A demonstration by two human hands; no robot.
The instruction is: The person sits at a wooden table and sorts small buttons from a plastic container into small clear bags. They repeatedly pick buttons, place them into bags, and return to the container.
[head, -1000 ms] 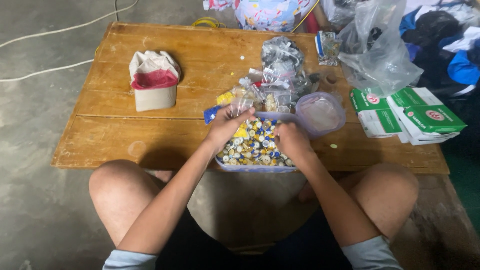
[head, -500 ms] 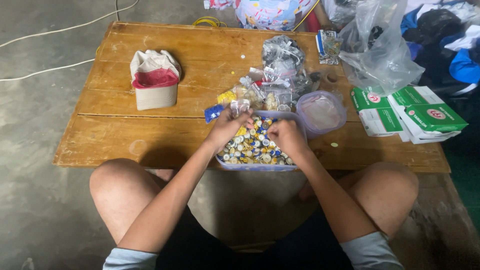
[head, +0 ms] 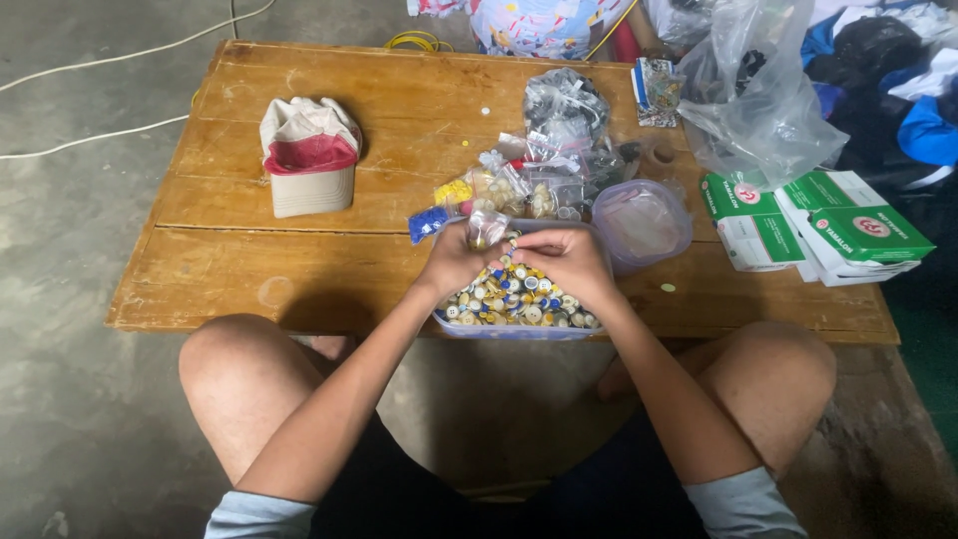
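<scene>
Wood table (head: 299, 269) carries green and white boxes (head: 828, 225) at the right edge, a cap (head: 307, 165) on the left, and a tub of mixed buttons (head: 514, 299) at the near edge. Above the tub, left hand (head: 457, 262) pinches a small clear bag (head: 486, 228); right hand (head: 567, 258) curls beside it, grasp unclear.

Small bags (head: 544, 170) crowd behind; bare table (head: 249, 269) lies left.

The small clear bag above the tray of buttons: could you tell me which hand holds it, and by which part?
The left hand pinches the small clear bag at its lower end; the right hand meets it over the tray, its own hold hidden.
</scene>
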